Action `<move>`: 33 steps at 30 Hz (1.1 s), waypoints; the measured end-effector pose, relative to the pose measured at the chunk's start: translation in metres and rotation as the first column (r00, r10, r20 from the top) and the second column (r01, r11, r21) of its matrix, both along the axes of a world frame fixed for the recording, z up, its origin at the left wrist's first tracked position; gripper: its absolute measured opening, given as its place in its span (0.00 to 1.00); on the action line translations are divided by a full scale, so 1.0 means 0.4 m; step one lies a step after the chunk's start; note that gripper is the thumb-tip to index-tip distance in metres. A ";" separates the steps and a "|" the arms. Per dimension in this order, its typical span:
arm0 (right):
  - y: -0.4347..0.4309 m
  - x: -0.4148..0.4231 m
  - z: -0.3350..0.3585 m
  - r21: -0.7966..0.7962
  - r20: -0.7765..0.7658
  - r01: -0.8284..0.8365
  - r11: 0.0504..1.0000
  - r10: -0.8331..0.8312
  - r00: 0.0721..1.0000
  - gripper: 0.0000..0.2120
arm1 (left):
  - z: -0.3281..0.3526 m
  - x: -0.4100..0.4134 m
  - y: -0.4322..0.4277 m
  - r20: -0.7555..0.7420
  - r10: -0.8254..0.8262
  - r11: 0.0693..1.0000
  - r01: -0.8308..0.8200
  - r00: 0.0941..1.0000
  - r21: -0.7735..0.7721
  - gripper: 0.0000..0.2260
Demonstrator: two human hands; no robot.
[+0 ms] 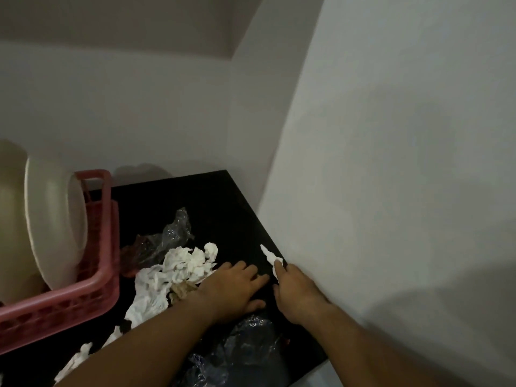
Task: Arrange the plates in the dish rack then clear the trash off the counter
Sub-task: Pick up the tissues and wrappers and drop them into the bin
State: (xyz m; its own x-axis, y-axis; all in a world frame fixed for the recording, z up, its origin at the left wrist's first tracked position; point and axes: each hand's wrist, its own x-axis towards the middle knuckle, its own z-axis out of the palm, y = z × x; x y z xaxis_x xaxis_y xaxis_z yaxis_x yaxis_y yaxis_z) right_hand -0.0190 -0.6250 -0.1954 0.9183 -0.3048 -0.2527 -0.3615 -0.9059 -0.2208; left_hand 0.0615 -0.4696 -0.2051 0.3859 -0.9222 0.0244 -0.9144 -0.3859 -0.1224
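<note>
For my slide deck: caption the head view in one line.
Plates in the pink dish rack; right hand pinches a tissue scrap, left hand rests on the counter.

Left hand [237,289] flat, right hand [296,291] curled.

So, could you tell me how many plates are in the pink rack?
2: a white plate upright in the rack, a beige plate beside it at the left edge; more may be hidden.
</note>
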 end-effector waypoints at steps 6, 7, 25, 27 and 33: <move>0.007 -0.018 0.006 -0.026 0.124 0.021 0.999 -0.017 0.992 0.20 | -0.036 0.004 -0.013 0.091 -0.031 0.992 0.042 0.995 -0.121 0.16; 0.011 -0.023 0.006 -0.066 0.142 0.035 0.997 -0.026 0.990 0.18 | -0.029 0.003 -0.016 0.097 -0.016 0.989 0.030 0.995 -0.143 0.17; 0.131 0.042 0.185 0.264 0.342 0.079 0.961 -0.170 0.924 0.03 | 0.279 0.068 0.191 -0.517 0.273 0.583 -0.567 0.811 -0.581 0.20; 0.157 0.057 0.178 0.290 0.297 0.048 0.956 -0.138 0.945 0.07 | 0.268 0.070 0.221 -0.475 0.280 0.607 -0.537 0.834 -0.586 0.20; 0.211 0.087 0.140 0.211 0.199 -0.006 0.977 -0.037 0.979 0.22 | 0.220 0.064 0.276 -0.345 0.463 0.678 -0.577 0.816 -0.456 0.28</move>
State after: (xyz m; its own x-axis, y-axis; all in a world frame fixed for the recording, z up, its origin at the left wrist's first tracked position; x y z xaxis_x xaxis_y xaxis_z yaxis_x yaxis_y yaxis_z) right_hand 0.0158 -0.5407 -0.1396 0.9523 -0.2791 -0.1234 -0.3036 -0.8263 -0.4743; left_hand 0.0871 -0.3592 -0.1173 0.8479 -0.4321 0.3073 -0.5265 -0.7549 0.3911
